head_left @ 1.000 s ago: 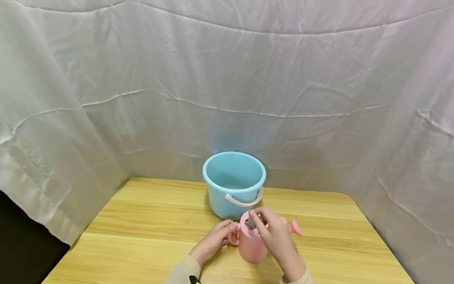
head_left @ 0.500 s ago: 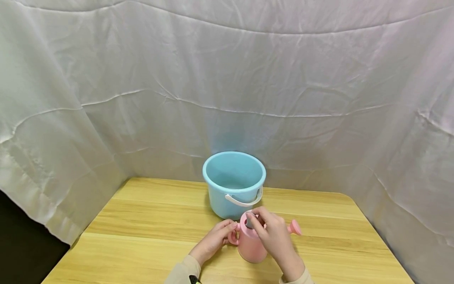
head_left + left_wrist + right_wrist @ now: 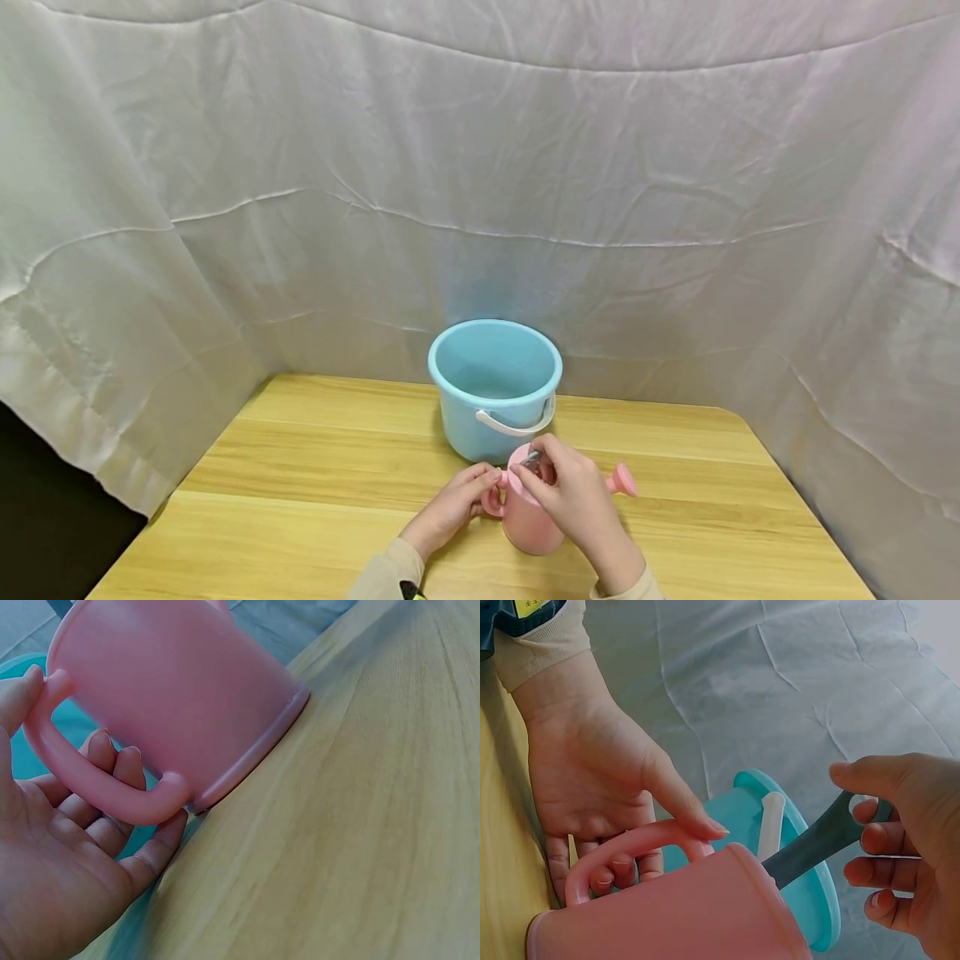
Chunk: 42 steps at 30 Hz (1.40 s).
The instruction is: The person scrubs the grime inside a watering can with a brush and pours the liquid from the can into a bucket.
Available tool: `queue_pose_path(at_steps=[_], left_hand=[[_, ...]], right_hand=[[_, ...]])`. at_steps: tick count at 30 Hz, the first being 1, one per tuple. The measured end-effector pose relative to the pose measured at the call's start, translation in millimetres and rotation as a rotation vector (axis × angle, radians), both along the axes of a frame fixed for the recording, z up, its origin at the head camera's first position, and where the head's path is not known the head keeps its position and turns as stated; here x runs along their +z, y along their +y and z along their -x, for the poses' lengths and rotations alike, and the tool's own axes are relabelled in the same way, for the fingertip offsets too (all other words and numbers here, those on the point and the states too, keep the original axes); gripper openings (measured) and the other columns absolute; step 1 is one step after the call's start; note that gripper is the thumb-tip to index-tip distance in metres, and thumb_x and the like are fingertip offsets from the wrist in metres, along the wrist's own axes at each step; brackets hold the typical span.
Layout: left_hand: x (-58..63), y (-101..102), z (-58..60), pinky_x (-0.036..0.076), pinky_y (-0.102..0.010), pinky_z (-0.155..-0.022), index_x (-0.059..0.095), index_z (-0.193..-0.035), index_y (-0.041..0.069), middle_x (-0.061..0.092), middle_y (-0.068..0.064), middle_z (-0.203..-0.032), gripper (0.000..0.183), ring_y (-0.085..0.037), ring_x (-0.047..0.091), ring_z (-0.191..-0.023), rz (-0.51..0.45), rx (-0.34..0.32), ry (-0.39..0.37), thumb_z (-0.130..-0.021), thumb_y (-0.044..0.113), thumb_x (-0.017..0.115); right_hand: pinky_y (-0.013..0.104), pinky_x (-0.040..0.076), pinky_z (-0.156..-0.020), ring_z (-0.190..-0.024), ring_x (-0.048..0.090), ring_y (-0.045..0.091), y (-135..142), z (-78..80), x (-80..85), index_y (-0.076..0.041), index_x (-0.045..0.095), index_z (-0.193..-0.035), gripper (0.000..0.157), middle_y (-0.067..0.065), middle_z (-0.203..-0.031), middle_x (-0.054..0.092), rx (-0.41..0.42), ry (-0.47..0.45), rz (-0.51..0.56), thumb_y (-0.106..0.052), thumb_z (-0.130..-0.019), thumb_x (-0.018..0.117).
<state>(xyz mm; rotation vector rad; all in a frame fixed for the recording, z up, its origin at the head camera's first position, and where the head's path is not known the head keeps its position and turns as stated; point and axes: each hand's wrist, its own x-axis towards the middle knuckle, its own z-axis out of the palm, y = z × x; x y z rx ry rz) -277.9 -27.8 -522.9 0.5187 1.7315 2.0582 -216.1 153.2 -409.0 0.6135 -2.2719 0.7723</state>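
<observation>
A pink watering can (image 3: pixel 532 521) stands on the wooden table, its spout pointing right. My left hand (image 3: pixel 453 504) holds its looped handle (image 3: pixel 94 784), thumb on the top end and fingertips showing through the loop. Over the can's opening, my right hand (image 3: pixel 573 492) holds a small grey rake (image 3: pixel 531 458) by its handle. The right wrist view shows the rake's handle (image 3: pixel 814 844) slanting out of the can's mouth. Thumb and fingers are around its holed end, one fingertip showing in the hole. The rake's lower end is hidden inside the can.
Just behind the can is a light blue bucket (image 3: pixel 465 425) with a white handle (image 3: pixel 513 430) hanging down its front. The wooden table (image 3: pixel 300 517) extends to both sides. A grey curtain (image 3: pixel 375 275) surrounds the back and sides.
The rake's toothed end has gone from sight into the can, and its grey handle now tilts differently between the right fingers. The left hand and the can have hardly moved.
</observation>
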Motion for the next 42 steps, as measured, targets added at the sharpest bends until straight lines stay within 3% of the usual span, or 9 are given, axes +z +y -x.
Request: queue_pose_path(at_steps=[18,29,37,42], left_hand=[[-0.1,0.4,0.4,0.055,-0.027,-0.078,0.057,-0.098,0.012,0.053,0.005,-0.068,0.022,-0.011,0.06,-0.074,0.007,0.007,-0.008,-0.101,0.032,0.049],[0.9,0.9,0.4,0.055,-0.027,-0.078,0.057,-0.098,0.011,0.053,0.005,-0.068,0.021,-0.011,0.06,-0.074,0.003,0.005,-0.019,-0.101,0.031,0.049],[1.5,0.5,-0.4,0.055,-0.026,-0.078,0.057,-0.097,0.011,0.053,0.004,-0.069,0.021,-0.011,0.059,-0.074,-0.008,0.0,-0.009,-0.101,0.03,0.048],[2.5,0.7,-1.2,0.055,-0.027,-0.078,0.056,-0.097,0.012,0.054,0.005,-0.069,0.022,-0.01,0.059,-0.074,-0.001,0.0,-0.004,-0.102,0.031,0.048]], right_hand=[[0.01,0.038,-0.057,-0.067,0.045,-0.001,3.2,1.4,0.8,-0.008,0.063,-0.096,0.025,-0.009,-0.073,0.049,0.069,0.05,-0.009,0.001,-0.075,0.074],[0.011,0.042,-0.061,-0.073,0.048,0.001,6.0,2.1,2.9,-0.008,0.065,-0.1,0.026,-0.007,-0.078,0.055,0.046,0.115,0.004,0.003,-0.077,0.067],[0.016,0.046,-0.057,-0.072,0.05,0.002,6.9,4.1,2.8,-0.003,0.064,-0.103,0.025,-0.001,-0.081,0.06,0.034,0.136,0.02,0.006,-0.079,0.067],[0.014,0.044,-0.058,-0.071,0.05,0.002,7.7,5.2,3.0,-0.003,0.064,-0.105,0.027,-0.001,-0.082,0.06,0.016,0.14,0.022,0.006,-0.079,0.069]])
